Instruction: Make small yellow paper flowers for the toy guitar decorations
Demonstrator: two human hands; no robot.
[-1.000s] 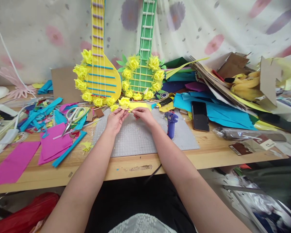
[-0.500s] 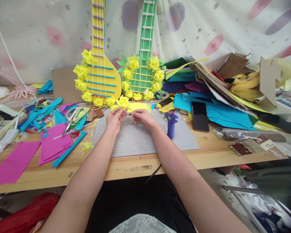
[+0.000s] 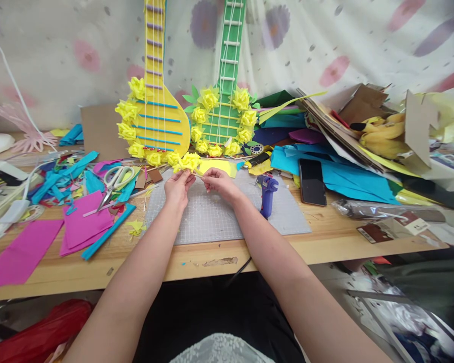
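Note:
Over the grey cutting mat [image 3: 208, 219], my left hand [image 3: 179, 187] pinches the base of a yellow paper flower [image 3: 190, 161]. A thin pale stick [image 3: 197, 175] runs from the flower toward my right hand [image 3: 220, 184], whose fingertips are closed on its other end. Behind my hands stand a yellow paper guitar [image 3: 162, 118] and a green one [image 3: 227, 118], both edged with yellow flowers. A yellow paper sheet [image 3: 220, 167] lies just beyond my right hand. On the mat's right side is a blue glue gun [image 3: 268, 195].
Scissors [image 3: 115, 182] lie left among blue scraps and pink paper sheets [image 3: 89, 222]. A phone [image 3: 312, 181] rests right beside blue paper [image 3: 348, 174]. Stacked cardboard [image 3: 363, 103] and a plastic-wrapped packet [image 3: 386, 209] are farther right. The table's front edge is nearest me.
The flower has turned and tilted slightly left between my hands. My right hand has shifted a little to the right, with its fingers more curled.

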